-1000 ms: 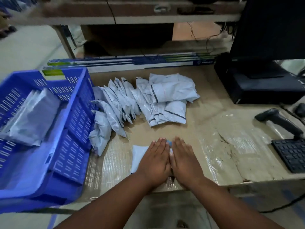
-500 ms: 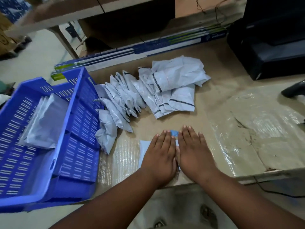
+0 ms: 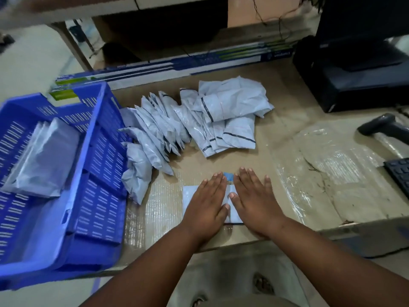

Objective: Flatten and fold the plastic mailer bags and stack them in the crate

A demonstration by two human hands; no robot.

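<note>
**Both palms flat on one folded mailer**

The left hand (image 3: 207, 201) and right hand (image 3: 252, 200) lie side by side, fingers straight, pressing a pale folded plastic mailer bag (image 3: 188, 193) on the near cardboard-covered table (image 3: 287, 129). A heap of crumpled grey mailers (image 3: 199, 122) sits farther back. The blue slotted plastic crate (image 3: 97, 173) at left holds flattened grey bags (image 3: 44, 160).

Bare worktop (image 3: 276, 138) w/ room to pass betw. bag pile (image 3: 190, 120) and scanner (image 3: 382, 127). Crate (image 3: 97, 173) wall blocks left; printer (image 3: 354, 83) and keyboard (image 3: 400, 173) block right.
</note>
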